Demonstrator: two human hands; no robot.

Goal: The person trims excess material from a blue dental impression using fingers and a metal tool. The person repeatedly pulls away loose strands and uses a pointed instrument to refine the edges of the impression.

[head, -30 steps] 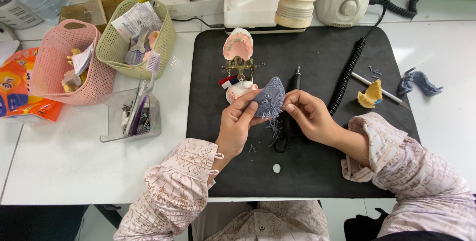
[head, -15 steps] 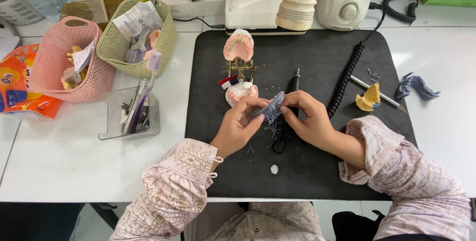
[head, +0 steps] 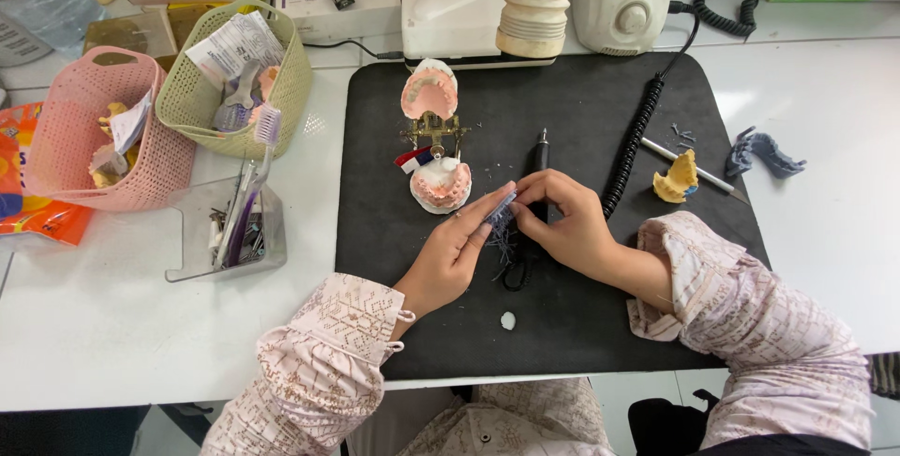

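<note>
Turned edge-on since a moment ago, the grey-blue printed piece [head: 501, 209] sits pinched between left hand [head: 455, 252] and right hand [head: 562, 224] over the near black mat [head: 600, 325] — trimming looks underway, scraps scattered, unfinished.

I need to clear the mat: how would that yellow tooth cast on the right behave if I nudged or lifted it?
The yellow cast looks like rigid plaster, so probably stiff and brittle at its thin edges. It seems chunky and irregular, so it would likely slide or tip rather than roll. It lies against a thin tool, which might shift too.
</note>
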